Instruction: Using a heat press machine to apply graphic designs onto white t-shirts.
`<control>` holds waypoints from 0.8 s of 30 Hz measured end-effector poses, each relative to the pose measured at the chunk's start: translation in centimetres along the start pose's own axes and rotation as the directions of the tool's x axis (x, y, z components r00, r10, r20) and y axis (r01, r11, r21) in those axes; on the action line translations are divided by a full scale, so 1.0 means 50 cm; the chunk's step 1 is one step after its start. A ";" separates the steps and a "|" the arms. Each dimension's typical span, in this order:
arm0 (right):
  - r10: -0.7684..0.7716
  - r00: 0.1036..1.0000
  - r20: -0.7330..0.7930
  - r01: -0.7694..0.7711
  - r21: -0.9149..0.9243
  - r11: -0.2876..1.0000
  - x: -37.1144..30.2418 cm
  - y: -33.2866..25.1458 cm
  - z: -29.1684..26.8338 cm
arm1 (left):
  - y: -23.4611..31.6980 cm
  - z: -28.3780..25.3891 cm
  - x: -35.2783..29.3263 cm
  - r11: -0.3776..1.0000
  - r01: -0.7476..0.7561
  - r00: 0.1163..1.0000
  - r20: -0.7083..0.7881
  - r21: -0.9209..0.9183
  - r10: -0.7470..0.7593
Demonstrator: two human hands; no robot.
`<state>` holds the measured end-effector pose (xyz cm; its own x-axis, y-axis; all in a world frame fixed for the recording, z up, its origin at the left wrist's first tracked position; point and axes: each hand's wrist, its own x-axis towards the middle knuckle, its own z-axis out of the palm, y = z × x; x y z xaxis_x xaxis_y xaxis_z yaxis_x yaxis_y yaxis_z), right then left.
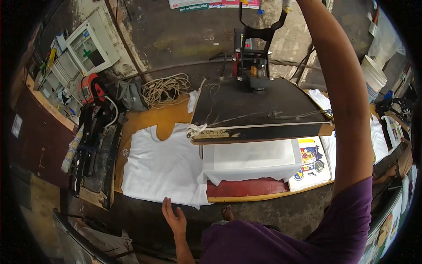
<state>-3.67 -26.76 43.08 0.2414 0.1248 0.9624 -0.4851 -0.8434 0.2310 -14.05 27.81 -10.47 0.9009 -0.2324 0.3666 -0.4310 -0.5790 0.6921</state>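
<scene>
White fabric T-shirt (162,169) lies on the yellow wooden bench (140,119), left of the black metal press (263,99). Left hand (175,220): fingers extended, beside the shirt's near edge. Right hand: out of view, grip indeterminable.

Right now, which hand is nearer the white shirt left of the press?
Left. The left hand is by the near edge of the white shirt; the right arm is raised right of it, hand out of view.

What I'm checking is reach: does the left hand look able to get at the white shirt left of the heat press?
Probably yes: the left hand, open and seemingly empty, is by the near edge of the white shirt, with nothing visible in the way.
</scene>
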 end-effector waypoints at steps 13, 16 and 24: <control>-0.193 0.569 0.800 0.123 0.149 0.981 -0.397 -0.157 -0.380 | 0.330 0.048 0.372 0.685 -0.613 0.790 -0.309 -0.395 0.529; -0.303 0.320 0.898 0.137 0.273 0.952 -0.494 -0.211 -0.381 | 0.504 0.087 0.420 0.539 -0.695 0.680 -0.190 -0.476 0.709; -0.131 0.662 0.738 -0.286 0.410 0.866 -0.647 -0.219 -0.354 | 0.645 0.186 0.357 0.532 -0.646 0.589 0.086 -0.547 0.804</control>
<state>-21.06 -12.30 11.94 0.8436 -0.1926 0.5013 -0.1445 -0.9804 -0.1336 -11.38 -2.26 12.62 0.1886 -0.6694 0.7185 -0.8394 0.2699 0.4718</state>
